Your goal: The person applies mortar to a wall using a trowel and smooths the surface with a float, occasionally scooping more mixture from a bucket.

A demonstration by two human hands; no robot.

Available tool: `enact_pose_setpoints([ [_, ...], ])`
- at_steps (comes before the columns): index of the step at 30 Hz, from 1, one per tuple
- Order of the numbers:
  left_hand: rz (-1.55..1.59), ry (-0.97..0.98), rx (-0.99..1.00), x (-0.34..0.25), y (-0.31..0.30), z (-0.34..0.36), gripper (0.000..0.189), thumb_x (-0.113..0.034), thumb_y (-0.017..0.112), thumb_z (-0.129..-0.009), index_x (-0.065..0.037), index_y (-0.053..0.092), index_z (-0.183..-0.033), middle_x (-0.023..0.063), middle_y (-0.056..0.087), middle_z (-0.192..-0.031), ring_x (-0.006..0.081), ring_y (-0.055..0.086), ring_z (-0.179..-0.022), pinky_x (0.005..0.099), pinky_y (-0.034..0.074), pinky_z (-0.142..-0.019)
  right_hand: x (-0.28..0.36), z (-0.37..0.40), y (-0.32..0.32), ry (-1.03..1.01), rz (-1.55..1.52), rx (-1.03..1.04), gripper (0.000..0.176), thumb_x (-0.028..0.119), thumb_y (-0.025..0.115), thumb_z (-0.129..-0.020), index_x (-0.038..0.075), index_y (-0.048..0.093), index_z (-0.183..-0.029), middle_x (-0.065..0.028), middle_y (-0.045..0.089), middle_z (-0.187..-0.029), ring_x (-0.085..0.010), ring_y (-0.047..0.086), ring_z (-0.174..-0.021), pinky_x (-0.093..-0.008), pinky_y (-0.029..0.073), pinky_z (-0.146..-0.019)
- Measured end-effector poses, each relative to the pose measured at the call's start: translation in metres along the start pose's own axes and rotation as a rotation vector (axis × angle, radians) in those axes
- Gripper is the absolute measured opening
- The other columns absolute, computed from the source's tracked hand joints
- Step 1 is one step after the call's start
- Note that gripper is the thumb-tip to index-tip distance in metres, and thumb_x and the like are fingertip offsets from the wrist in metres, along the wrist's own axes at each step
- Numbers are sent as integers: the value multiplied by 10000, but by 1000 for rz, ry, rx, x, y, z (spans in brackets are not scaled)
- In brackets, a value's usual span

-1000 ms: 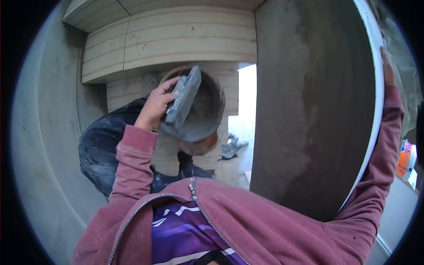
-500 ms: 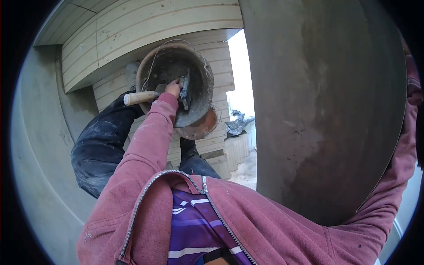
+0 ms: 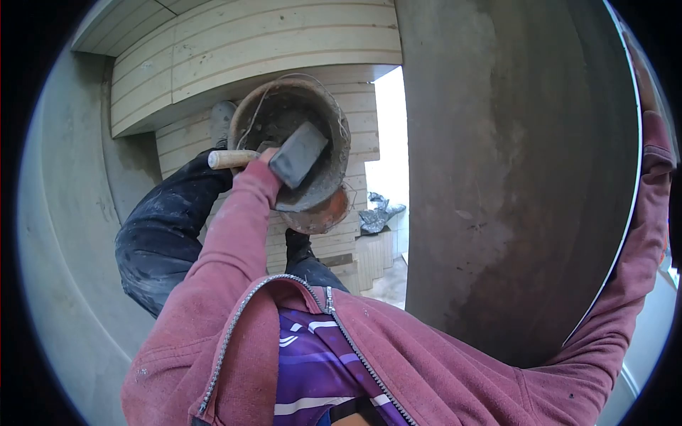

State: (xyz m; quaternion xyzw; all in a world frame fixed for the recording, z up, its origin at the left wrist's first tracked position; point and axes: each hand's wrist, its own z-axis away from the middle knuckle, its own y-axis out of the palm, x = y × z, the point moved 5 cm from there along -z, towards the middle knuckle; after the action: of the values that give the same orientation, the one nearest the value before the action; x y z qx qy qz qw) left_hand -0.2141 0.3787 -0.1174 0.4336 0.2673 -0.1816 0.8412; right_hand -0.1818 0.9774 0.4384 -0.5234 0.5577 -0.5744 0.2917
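My left hand (image 3: 267, 155) is closed on a grey rectangular float (image 3: 299, 155), whose flat face is turned up toward me. The float is over the opening of a mud-stained bucket (image 3: 338, 160) with a wire handle; grey residue coats the inside. Across the bucket's near-left rim lies a trowel, its wooden handle (image 3: 233, 159) jutting left beside my wrist. My right arm, in a pink sleeve (image 3: 657, 138), reaches up along the far edge of a wet-looking plastered surface (image 3: 490, 177). The fingers of my right hand are not discernible at the dark right border.
A smaller orange-brown bucket (image 3: 323, 215) sits partly under the large one. Pale grooved boards (image 3: 284, 35) form steps or staging around my legs. Crumpled dark plastic (image 3: 378, 213) lies lower down beside a bright gap. A plastered wall (image 3: 64, 192) rises on the left.
My left hand has raised and turned the float, from edge-on inside the bucket to flat face up. The view has shifted slightly; a white edge now shows along the plastered surface's right side.
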Motion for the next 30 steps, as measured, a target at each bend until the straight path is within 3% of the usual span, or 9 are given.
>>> enact_pose_setpoints([
  [3,599,39,68,-9,19,45,297,-156,427,-884,-16,547,-1116,119,598,-1080,232,567,-995,323,433,-869,-10,-9,-2,-70,49,7,575,406,375,-895,54,332,-1348,-125,338,-1381,-217,271,-1297,-308,178,-1075],
  [7,623,42,-25,-31,34,51,290,-123,415,-888,-16,535,-1128,112,598,-1081,237,569,-987,315,440,-859,-28,-18,5,-277,269,3,439,222,361,-932,63,353,-1341,-112,379,-1355,-193,342,-1258,-282,204,-1059],
  [8,553,41,-78,-30,36,38,303,-129,414,-883,-16,531,-1138,119,593,-1091,240,567,-993,318,436,-867,33,8,12,170,-211,-84,467,216,364,-912,40,332,-1344,-123,331,-1386,-219,265,-1302,-303,154,-1084],
  [11,211,2,-356,-19,21,-7,373,-158,409,-858,-15,506,-1188,154,569,-1141,253,559,-1024,333,416,-909,20,2,7,-85,133,-15,473,226,369,-913,39,329,-1345,-118,323,-1392,-216,263,-1303,-302,152,-1083],
  [16,-413,5,-590,95,-119,-107,346,-155,428,-850,-23,540,-1150,149,597,-1070,251,581,-953,332,447,-838,15,-2,7,68,14,-39,461,203,364,-913,39,335,-1343,-119,342,-1377,-210,290,-1287,-300,175,-1075],
  [21,-1238,-101,-401,-6,6,-47,292,-165,414,-882,-42,594,-1076,122,624,-1029,252,603,-909,344,469,-770,14,-2,3,182,-120,-63,450,181,359,-914,39,340,-1340,-120,362,-1363,-204,316,-1270,-299,199,-1068],
  [24,-1426,52,-221,-1,10,-37,339,-202,457,-852,-79,563,-1149,169,589,-1093,293,571,-999,347,444,-854,18,-1,3,229,-191,-75,444,168,356,-914,39,344,-1339,-120,374,-1355,-200,332,-1260,-298,212,-1063],
  [27,-1009,113,-139,7,12,-15,360,-185,472,-845,-72,530,-1182,162,570,-1125,287,557,-1024,349,435,-871,23,-2,6,281,-272,-87,439,155,353,-914,39,347,-1337,-121,386,-1346,-197,348,-1251,-297,226,-1058],
  [30,324,48,-56,14,30,21,391,-168,488,-838,-65,497,-1215,156,552,-1158,281,543,-1049,350,427,-888,34,8,14,392,-457,-116,434,141,350,-914,39,350,-1335,-121,398,-1338,-193,364,-1241,-296,240,-1054],
])
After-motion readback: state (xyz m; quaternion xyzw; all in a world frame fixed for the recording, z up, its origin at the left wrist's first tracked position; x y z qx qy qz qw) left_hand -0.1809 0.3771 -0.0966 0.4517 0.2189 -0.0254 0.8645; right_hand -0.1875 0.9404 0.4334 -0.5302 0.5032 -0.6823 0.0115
